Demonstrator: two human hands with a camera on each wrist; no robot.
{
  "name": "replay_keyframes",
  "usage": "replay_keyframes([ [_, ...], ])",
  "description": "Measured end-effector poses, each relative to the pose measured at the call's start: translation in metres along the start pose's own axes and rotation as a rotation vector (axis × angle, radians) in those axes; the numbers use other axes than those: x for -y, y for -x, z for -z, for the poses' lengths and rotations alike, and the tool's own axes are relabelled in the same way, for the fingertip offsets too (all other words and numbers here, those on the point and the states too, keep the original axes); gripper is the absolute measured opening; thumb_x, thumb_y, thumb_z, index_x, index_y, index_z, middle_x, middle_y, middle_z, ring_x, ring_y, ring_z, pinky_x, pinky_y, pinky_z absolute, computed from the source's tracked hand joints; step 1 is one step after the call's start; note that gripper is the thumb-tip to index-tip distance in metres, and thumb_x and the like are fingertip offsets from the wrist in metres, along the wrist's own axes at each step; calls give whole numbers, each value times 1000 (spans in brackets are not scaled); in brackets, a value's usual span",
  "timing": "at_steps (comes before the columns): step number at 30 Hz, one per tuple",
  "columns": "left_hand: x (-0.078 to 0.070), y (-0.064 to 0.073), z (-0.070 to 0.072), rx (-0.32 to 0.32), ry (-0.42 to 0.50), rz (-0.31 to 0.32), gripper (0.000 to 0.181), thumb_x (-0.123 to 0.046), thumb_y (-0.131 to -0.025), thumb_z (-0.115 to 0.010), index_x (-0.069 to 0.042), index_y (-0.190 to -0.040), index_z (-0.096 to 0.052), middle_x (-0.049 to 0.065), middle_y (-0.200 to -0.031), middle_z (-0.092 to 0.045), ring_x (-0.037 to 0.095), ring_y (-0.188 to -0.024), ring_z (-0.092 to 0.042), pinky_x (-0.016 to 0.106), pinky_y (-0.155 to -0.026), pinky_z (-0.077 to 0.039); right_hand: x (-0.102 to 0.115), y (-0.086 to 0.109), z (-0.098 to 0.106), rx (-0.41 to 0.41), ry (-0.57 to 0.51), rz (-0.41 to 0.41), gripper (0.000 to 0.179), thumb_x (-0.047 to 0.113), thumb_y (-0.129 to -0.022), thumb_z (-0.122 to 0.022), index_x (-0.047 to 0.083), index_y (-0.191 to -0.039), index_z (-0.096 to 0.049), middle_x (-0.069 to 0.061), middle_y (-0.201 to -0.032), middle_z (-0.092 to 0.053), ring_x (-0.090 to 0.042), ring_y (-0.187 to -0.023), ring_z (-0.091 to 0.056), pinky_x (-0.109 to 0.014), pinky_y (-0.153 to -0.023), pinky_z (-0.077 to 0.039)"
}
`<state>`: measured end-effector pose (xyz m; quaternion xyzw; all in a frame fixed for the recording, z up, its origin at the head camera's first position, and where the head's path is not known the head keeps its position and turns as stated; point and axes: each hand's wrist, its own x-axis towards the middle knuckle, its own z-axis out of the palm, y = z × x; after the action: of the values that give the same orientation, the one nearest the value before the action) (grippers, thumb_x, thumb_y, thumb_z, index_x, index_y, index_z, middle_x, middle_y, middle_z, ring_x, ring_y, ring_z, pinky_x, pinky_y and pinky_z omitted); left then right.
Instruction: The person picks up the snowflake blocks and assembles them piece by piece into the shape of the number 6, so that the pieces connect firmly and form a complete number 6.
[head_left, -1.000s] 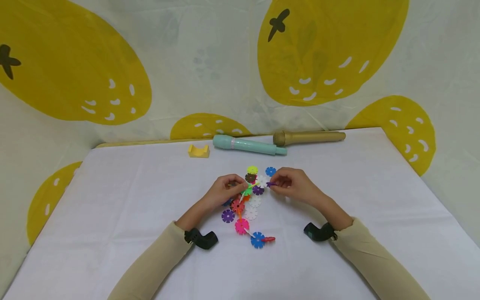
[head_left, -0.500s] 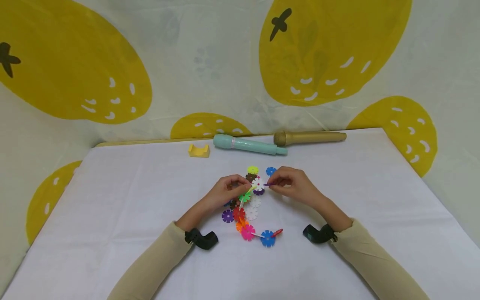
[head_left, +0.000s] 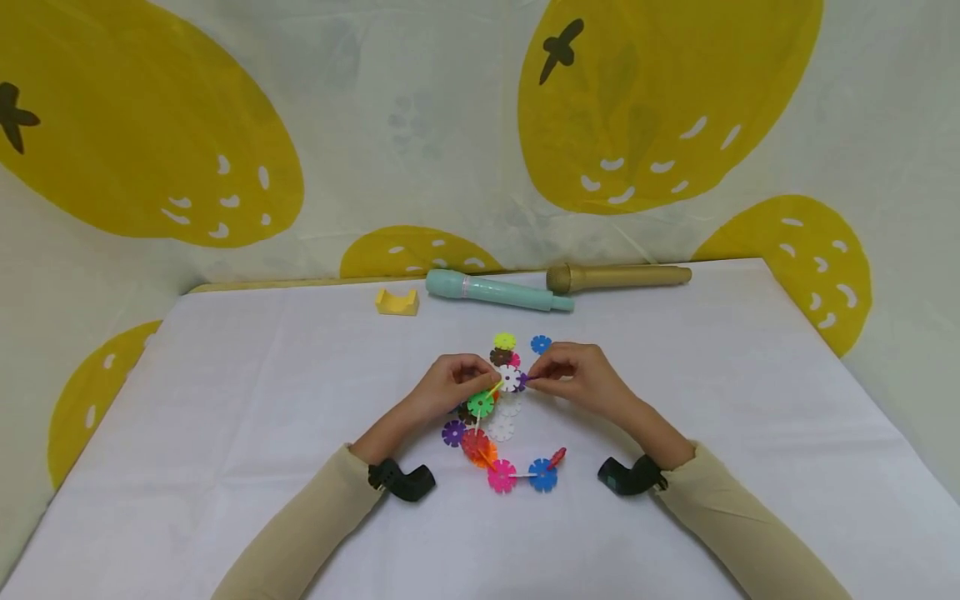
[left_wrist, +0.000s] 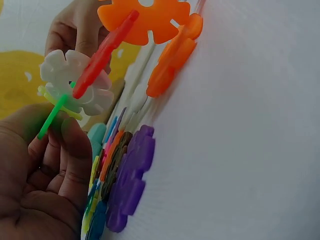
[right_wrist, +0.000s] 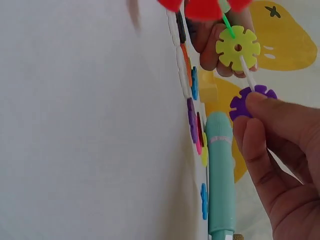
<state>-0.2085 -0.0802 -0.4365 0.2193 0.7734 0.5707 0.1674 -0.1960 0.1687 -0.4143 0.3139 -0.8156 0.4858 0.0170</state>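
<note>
Our L fingers [left_wrist: 75, 137] pinch yellow disc [right_wrist: 227, 47], R fingers [right_wrist: 256, 145] purple disc [right_wrist: 241, 105]; chain [head_left: 502, 477] trails centrally toward near edge of worktop [head_left: 225, 417]. Discs prob. v. light, stiffish, slick plastic; we'd grip faces nr. rims, slots clear.

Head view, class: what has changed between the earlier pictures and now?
The lower blue snowflake disc and lower pink snowflake disc have swung to the person's right. The right hand shifted slightly toward the left hand, still pinching a purple snowflake disc. Nothing was let go. The turquoise microphone and gold microphone stayed put.
</note>
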Motion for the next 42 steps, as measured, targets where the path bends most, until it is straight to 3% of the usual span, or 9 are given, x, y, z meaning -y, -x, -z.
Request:
replay_keyframes([
  [8,1,1,-2,15,4,31,18,-15,-95,-64,1,-101,-69,1,-80,-64,11,-66,-52,18,-61,-46,-2,1,-3,-52,-12,47,13,-4,-75,-80,4,-84,-75,-4,-79,-69,-11,-75,-64,-18,-68,-54],
  [17,3,2,0,17,-1,-17,17,-13,-96,-62,2,-99,-69,-1,-77,-62,11,-65,-51,19,-60,-45,-3,2,-10,-98,-20,68,14,-5,-73,-80,3,-83,-75,-5,-78,-69,-13,-75,-64,-19,-68,-54],
  [27,5,0,1,17,12,-12,18,-14,-97,-61,2,-101,-68,0,-80,-62,12,-68,-51,19,-61,-45,-6,2,-14,-137,-42,75,13,-5,-73,-81,2,-82,-75,-7,-78,-69,-17,-74,-64,-18,-68,-54],
  [36,3,0,-1,-14,15,-2,19,-14,-97,-61,2,-103,-68,2,-84,-65,12,-68,-53,18,-62,-46,-3,2,-15,-175,-25,30,12,-4,-73,-80,2,-82,-75,-6,-77,-68,-9,-73,-62,-18,-68,-53],
  [42,2,0,-3,-61,73,28,21,-15,-95,-63,4,-105,-67,5,-89,-69,10,-73,-59,19,-67,-50,1,0,-12,-146,-40,-7,12,-2,-76,-79,2,-86,-75,-6,-81,-66,-10,-76,-62,-19,-69,-54],
])
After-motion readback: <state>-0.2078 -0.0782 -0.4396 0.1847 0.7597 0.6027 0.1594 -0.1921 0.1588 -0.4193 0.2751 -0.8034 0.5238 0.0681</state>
